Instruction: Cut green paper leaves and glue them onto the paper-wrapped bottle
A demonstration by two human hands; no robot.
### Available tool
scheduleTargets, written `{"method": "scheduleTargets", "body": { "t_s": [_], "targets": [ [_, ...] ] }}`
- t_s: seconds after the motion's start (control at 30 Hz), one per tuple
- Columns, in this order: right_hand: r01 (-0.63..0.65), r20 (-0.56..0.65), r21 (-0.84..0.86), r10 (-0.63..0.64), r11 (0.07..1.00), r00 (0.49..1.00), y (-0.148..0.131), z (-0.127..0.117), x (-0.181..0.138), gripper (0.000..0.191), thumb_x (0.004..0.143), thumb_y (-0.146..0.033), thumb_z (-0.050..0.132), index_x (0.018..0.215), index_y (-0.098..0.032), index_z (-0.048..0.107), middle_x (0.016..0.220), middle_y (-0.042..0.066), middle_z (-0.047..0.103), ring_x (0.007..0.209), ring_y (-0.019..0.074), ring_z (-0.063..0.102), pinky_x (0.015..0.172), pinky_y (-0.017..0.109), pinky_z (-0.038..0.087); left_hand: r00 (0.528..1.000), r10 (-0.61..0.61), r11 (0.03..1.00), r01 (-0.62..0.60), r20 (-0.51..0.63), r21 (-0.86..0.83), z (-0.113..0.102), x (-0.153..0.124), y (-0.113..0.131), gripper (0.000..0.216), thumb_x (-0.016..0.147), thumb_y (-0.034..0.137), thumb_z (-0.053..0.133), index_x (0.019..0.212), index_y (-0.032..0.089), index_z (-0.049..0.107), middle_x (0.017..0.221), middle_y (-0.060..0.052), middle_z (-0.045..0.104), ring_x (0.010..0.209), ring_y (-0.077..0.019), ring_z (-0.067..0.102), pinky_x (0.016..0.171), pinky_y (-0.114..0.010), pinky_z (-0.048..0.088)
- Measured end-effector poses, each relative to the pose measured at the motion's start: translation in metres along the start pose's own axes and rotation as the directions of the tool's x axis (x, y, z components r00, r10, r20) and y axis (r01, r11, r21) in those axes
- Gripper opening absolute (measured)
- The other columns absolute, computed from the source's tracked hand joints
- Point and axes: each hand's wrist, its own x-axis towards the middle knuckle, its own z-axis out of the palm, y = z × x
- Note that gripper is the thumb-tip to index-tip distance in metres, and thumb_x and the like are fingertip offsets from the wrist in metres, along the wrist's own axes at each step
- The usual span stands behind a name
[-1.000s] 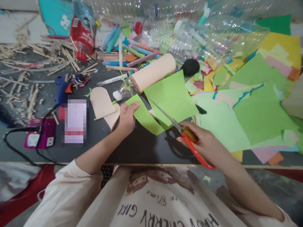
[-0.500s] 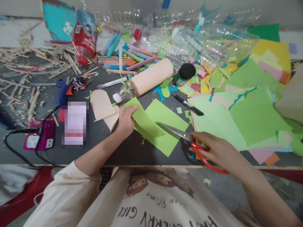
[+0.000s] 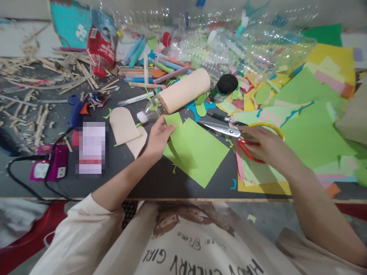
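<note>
- Desk [image 3: 160, 187], nearest: the green sheet [image 3: 209, 152] lies on it as a tilted diamond and serves as landmark below. I see nothing weighing down its right half, so a nudge there could slide it.
- Blue scrap [image 3: 233, 184], right of the sheet's near corner, and green scrap [image 3: 174, 169], just beside its near-left edge: swept under the paper, either could spoil its flat lie.
- Left hand [image 3: 159, 138], beside the sheet's left edge: my grip is clamped, thumb against fingers, on the green strip [image 3: 180, 143], which overlaps the sheet. Only its far part is held; the loose near end could swing and make a cut wander. Being alike in colour, both layers could be cut by mistake.
- Right hand [image 3: 259, 143], right of the sheet: my grip is wrapped round the handles of the scissors [image 3: 232, 131], whose blades reach over the sheet's far-right edge. I cannot tell whether they meet fully. Their tips face my left fingers; a forward slip could nick them.
- Black pen [image 3: 219, 117], just beyond the sheet's far-right edge: the blades could knock it rolling.
- Peach-wrapped bottle [image 3: 186, 91], beyond the sheet, on its side: being round, it could roll if bumped.
</note>
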Motion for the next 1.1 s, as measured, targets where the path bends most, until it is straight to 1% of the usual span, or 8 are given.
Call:
{"method": "scheduleTargets", "body": {
  "t_s": [0.1,0.3,0.53,0.63,0.73,0.83,1.0,1.1],
  "targets": [
    [-0.019,-0.074,-0.034,0.017,0.999,0.997,0.000,-0.008,0.003,0.033,0.089,-0.031,0.043,0.116,-0.018,0.057,0.106,0.019,0.067,0.098,0.0323,0.063,0.076,0.042,0.053,0.999,-0.013,0.999,0.012,0.029,0.034,-0.001,0.000,-0.001,0.021,0.072,0.029,0.066,0.086,0.019,0.054,0.070,0.002,0.067,0.061,-0.0127,0.064,0.055,-0.023,0.049],
    [0.156,0.067,0.040,-0.158,0.987,0.985,0.006,-0.004,0.005,0.032,0.088,-0.024,0.043,0.116,-0.019,0.059,0.104,0.016,0.067,0.096,0.0288,0.063,0.080,0.043,0.052,0.999,-0.040,0.994,0.037,0.030,0.105,-0.001,-0.002,0.001,0.019,0.073,0.019,0.062,0.091,0.018,0.056,0.065,0.004,0.067,0.052,-0.0100,0.061,0.051,-0.021,0.048],
    [0.067,0.054,0.047,-0.069,0.997,0.996,-0.001,-0.022,0.012,0.031,0.090,-0.026,0.043,0.111,-0.018,0.064,0.110,0.018,0.067,0.100,0.0292,0.063,0.085,0.046,0.050,0.997,-0.058,0.976,0.045,0.056,0.212,0.000,-0.003,0.004,0.023,0.074,0.020,0.064,0.094,0.019,0.052,0.050,0.008,0.057,0.039,-0.0080,0.050,0.042,-0.019,0.041],
    [-0.047,-0.019,0.244,0.054,0.969,0.998,-0.032,-0.023,0.022,0.026,0.090,-0.031,0.044,0.098,-0.018,0.066,0.101,0.015,0.069,0.093,0.0252,0.065,0.080,0.041,0.051,0.998,-0.020,0.971,0.003,0.068,0.240,-0.002,-0.002,0.001,0.023,0.075,0.027,0.066,0.091,0.020,0.051,0.050,0.008,0.054,0.040,-0.0081,0.050,0.043,-0.020,0.041],
    [-0.158,0.215,0.689,0.008,0.707,0.977,-0.073,0.000,0.035,0.026,0.087,-0.042,0.051,0.095,-0.020,0.062,0.084,0.005,0.067,0.066,0.0143,0.062,0.059,0.027,0.050,0.998,0.012,0.970,-0.028,0.067,0.241,-0.005,-0.001,-0.003,0.026,0.075,0.034,0.068,0.088,0.020,0.051,0.051,0.008,0.055,0.040,-0.0079,0.050,0.043,-0.020,0.041],
    [-0.268,0.342,0.845,-0.082,0.463,0.936,-0.106,0.031,0.050,0.031,0.077,-0.047,0.063,0.072,-0.019,0.051,0.061,-0.005,0.051,0.043,0.0056,0.044,0.040,0.020,0.034,0.997,0.005,0.975,-0.021,0.073,0.221,-0.006,-0.001,-0.004,0.032,0.074,0.039,0.070,0.090,0.021,0.050,0.054,0.007,0.058,0.043,-0.0092,0.053,0.044,-0.020,0.043],
    [-0.225,0.219,0.973,0.086,0.057,0.972,-0.118,0.056,0.063,0.035,0.074,-0.046,0.067,0.068,-0.022,0.043,0.047,-0.011,0.044,0.032,0.0045,0.039,0.034,0.019,0.030,0.989,0.063,0.978,-0.088,0.133,0.190,-0.004,-0.003,0.001,0.039,0.076,0.046,0.066,0.100,0.020,0.050,0.073,0.002,0.065,0.057,-0.0092,0.060,0.054,-0.020,0.048],
    [-0.134,0.141,0.990,0.271,-0.045,0.952,-0.110,0.057,0.064,0.031,0.076,-0.046,0.066,0.066,-0.020,0.052,0.046,-0.006,0.053,0.035,0.0078,0.048,0.036,0.021,0.040,0.980,0.041,0.955,-0.095,0.193,0.281,-0.003,-0.006,0.002,0.041,0.073,0.042,0.069,0.102,0.020,0.051,0.081,0.000,0.065,0.065,-0.0103,0.063,0.057,-0.020,0.049]
  ]
}}
